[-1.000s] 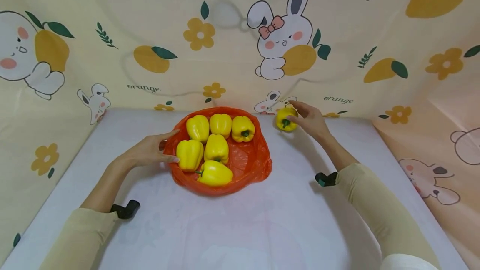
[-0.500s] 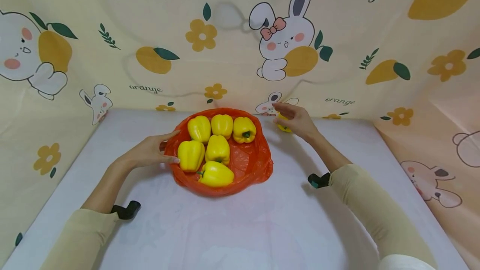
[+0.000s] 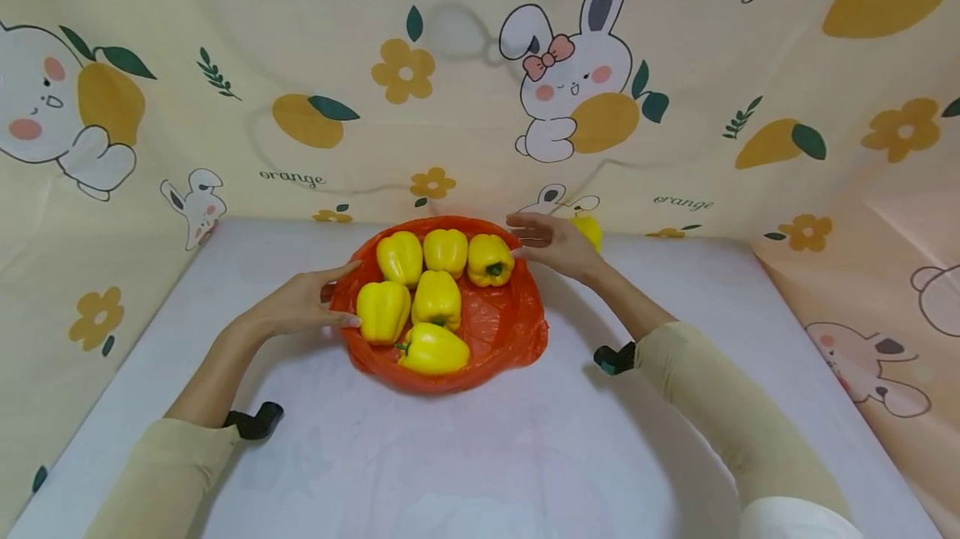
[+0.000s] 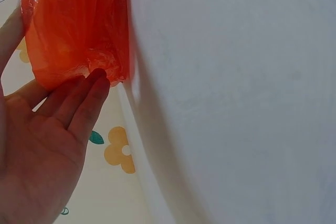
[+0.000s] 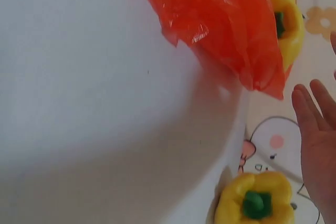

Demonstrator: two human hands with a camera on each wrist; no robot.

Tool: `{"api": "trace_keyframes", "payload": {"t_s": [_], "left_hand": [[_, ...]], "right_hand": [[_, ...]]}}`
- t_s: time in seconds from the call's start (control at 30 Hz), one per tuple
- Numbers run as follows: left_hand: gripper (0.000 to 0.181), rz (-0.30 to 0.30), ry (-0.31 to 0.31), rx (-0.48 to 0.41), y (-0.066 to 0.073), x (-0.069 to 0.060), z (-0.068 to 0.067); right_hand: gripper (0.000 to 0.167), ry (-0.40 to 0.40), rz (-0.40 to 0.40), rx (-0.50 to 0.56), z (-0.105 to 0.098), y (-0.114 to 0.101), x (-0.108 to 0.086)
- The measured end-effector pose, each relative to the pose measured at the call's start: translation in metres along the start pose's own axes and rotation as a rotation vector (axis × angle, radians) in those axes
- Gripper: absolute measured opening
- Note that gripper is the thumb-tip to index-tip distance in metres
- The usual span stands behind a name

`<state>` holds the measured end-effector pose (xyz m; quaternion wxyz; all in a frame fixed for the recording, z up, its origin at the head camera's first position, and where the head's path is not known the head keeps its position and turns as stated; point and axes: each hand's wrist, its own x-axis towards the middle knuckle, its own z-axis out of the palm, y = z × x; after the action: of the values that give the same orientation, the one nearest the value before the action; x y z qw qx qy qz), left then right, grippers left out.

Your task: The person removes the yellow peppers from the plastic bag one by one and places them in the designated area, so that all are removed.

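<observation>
A red plastic bag (image 3: pixel 525 331), its mouth spread wide, lies on the table with several yellow bell peppers (image 3: pixel 383 312) inside. My left hand (image 3: pixel 296 303) rests against the bag's left side, its fingers nearly straight along the plastic in the left wrist view. At the bag's back right rim is my right hand (image 3: pixel 562 247), fingers extended, beside a bell pepper (image 3: pixel 491 261) in the bag; whether they touch is unclear. Nothing shows in its palm in the right wrist view. Behind that hand, another yellow bell pepper (image 3: pixel 588 231) stands outside the bag, partly hidden.
A white-covered table (image 3: pixel 450 464) carries the bag. Right behind it hangs a cream cloth (image 3: pixel 450 106) printed with rabbits and oranges, and it also hangs along both sides. A dark camera mount (image 3: pixel 255 421) sits at the left wrist, another mount (image 3: pixel 615 358) at the right.
My right hand has come away from the loose bell pepper and moved left to the bag's rim. That pepper stays outside the bag. My left hand and the bag hold their place.
</observation>
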<state>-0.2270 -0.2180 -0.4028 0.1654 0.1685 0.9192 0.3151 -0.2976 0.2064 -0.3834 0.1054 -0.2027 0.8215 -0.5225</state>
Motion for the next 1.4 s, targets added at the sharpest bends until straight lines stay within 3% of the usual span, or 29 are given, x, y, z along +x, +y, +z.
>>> {"api": "trace_keyframes", "payload": {"t_s": [0.33, 0.53, 1.03, 1.27, 1.4], "left_hand": [[0.103, -0.005, -0.009, -0.035, 0.001, -0.001, 0.000], [0.102, 0.010, -0.002, -0.022, -0.002, 0.000, 0.001], [0.104, 0.007, 0.003, 0.000, -0.002, 0.003, 0.001], [0.104, -0.002, -0.004, -0.008, -0.002, 0.004, 0.001], [0.104, -0.005, -0.007, -0.002, -0.001, 0.003, 0.001]], "right_hand": [[0.059, -0.030, -0.021, -0.095, 0.016, 0.006, 0.013], [0.057, -0.004, 0.001, -0.170, 0.025, 0.010, 0.016], [0.077, -0.051, 0.035, -0.341, 0.027, 0.007, 0.017], [0.073, -0.026, 0.017, -0.362, 0.028, 0.005, 0.012], [0.070, -0.001, 0.006, -0.312, 0.026, 0.005, 0.010]]}}
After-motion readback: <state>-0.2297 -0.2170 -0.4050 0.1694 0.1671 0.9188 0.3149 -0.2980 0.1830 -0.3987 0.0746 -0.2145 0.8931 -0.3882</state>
